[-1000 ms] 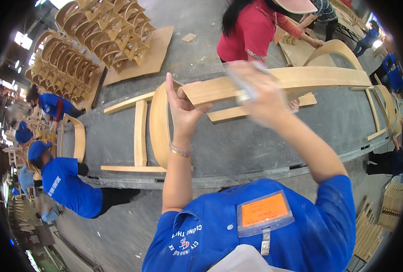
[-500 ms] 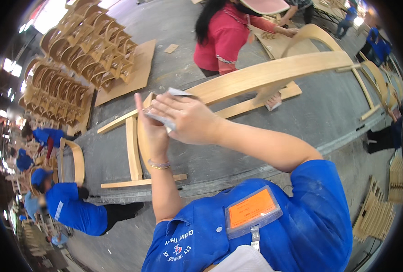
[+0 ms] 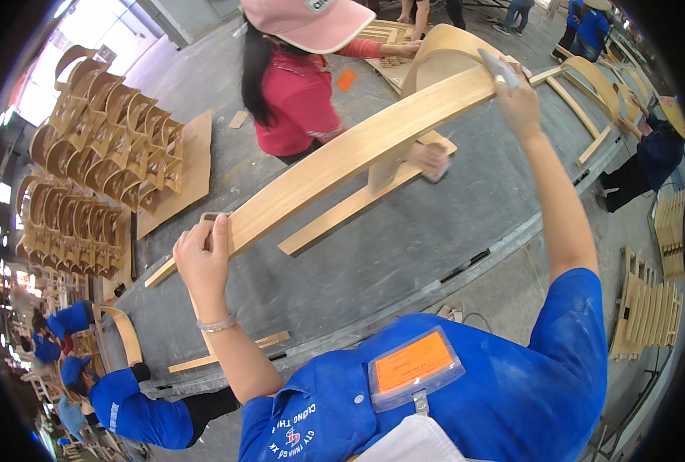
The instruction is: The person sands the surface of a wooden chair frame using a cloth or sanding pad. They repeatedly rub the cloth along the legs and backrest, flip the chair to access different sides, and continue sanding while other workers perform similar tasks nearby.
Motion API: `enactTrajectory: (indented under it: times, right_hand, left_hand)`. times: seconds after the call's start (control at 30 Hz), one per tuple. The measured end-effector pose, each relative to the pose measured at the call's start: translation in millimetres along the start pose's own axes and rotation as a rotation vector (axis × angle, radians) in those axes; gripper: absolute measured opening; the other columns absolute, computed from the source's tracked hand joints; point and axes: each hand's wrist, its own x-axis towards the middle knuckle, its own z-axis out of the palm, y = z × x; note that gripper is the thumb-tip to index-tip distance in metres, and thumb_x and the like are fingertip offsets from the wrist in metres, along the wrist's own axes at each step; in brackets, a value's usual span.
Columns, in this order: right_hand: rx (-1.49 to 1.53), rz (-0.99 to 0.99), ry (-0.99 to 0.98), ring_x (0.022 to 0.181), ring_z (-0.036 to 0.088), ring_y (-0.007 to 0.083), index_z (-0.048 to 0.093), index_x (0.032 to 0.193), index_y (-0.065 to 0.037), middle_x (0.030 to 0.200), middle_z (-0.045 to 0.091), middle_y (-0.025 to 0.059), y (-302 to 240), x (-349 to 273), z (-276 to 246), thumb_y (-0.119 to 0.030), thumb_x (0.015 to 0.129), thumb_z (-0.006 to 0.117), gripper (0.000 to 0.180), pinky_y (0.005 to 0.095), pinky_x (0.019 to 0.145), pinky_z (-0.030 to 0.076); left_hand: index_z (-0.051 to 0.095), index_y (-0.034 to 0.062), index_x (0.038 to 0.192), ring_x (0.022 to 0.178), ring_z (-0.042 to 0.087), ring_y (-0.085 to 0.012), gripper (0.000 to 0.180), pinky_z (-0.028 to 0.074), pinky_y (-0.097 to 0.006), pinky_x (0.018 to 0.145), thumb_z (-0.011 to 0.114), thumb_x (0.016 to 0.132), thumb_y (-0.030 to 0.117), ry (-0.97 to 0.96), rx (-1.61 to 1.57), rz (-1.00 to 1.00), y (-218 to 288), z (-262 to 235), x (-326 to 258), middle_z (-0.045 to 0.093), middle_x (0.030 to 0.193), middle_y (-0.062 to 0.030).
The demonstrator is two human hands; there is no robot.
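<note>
A curved wooden frame (image 3: 358, 146) with a broad, bowed rail lies across the grey table (image 3: 358, 273). My left hand (image 3: 204, 258) is closed around the left end of the rail, thumb on top. At the rail's far right end, my right hand (image 3: 518, 100) presses a folded grey sheet of sandpaper (image 3: 498, 69) against the wood. A straight lower bar (image 3: 342, 212) of the frame shows beneath the rail. My left forearm partly hides a slat by the table's near edge.
Across the table stands a person in pink (image 3: 296, 100), whose blurred hand (image 3: 431, 158) is at the lower bar. Stacked curved wooden parts (image 3: 103, 146) stand at left. Another person in blue (image 3: 138, 408) is at lower left. More curved frames (image 3: 592, 85) lie at right.
My hands were together over the frame's left end with the sandpaper; now they are apart. The right hand has carried the sandpaper to the right end, and the left grips the left end.
</note>
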Motion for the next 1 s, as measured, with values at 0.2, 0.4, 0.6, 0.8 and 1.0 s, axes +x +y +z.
enactTrajectory:
  times: [0.2, 0.4, 0.6, 0.8, 1.0]
  right_hand:
    - [0.245, -0.434, 0.020, 0.109, 0.072, 0.0300, 0.075, 0.117, -0.007, 0.117, 0.075, 0.0112, -206, -56, 50, -0.011, 0.078, 0.071, 0.040, 0.0462, 0.105, 0.053]
    - [0.457, -0.398, 0.007, 0.113, 0.071, 0.0300, 0.073, 0.131, -0.012, 0.125, 0.074, 0.0117, -206, -61, 56, -0.007, 0.076, 0.069, 0.056, 0.0456, 0.107, 0.053]
    - [0.117, -0.018, -0.024, 0.119, 0.067, 0.0322, 0.072, 0.130, -0.007, 0.126, 0.073, 0.0160, 29, 38, 4, -0.008, 0.092, 0.060, 0.040, 0.0483, 0.109, 0.047]
    - [-0.057, 0.052, 0.170, 0.132, 0.059, 0.0435, 0.069, 0.137, -0.008, 0.138, 0.064, 0.0310, -24, 30, 35, -0.030, 0.095, 0.065, 0.047, 0.0526, 0.119, 0.037]
    - [0.451, -0.365, 0.059, 0.119, 0.067, 0.0286, 0.073, 0.124, -0.005, 0.120, 0.074, 0.0131, -223, -65, 77, -0.016, 0.079, 0.073, 0.047, 0.0468, 0.109, 0.049]
  left_hand:
    - [0.070, 0.0034, 0.092, 0.085, 0.064, -0.0457, 0.052, 0.050, -0.049, 0.072, 0.049, 0.109, 0.047, 0.002, 0.210, 0.066, 53, 26, 19, 0.068, 0.090, -0.0215]
    - [0.075, 0.0054, 0.103, 0.093, 0.067, -0.0443, 0.059, 0.051, -0.048, 0.080, 0.043, 0.110, 0.054, -0.074, 0.232, -0.026, 65, 33, 28, 0.072, 0.097, -0.0232]
    - [0.077, 0.0045, 0.105, 0.092, 0.067, -0.0436, 0.060, 0.051, -0.047, 0.081, 0.041, 0.111, 0.052, -0.084, 0.212, -0.014, 64, 37, 36, 0.072, 0.097, -0.0240]
    - [0.074, 0.0002, 0.105, 0.091, 0.066, -0.0442, 0.068, 0.050, -0.046, 0.083, 0.039, 0.110, 0.058, -0.112, 0.223, -0.023, 65, 42, 39, 0.071, 0.095, -0.0260]
    - [0.072, 0.0032, 0.091, 0.082, 0.065, -0.0444, 0.061, 0.049, -0.048, 0.073, 0.041, 0.111, 0.052, -0.053, 0.247, 0.023, 66, 43, 44, 0.068, 0.083, -0.0241]
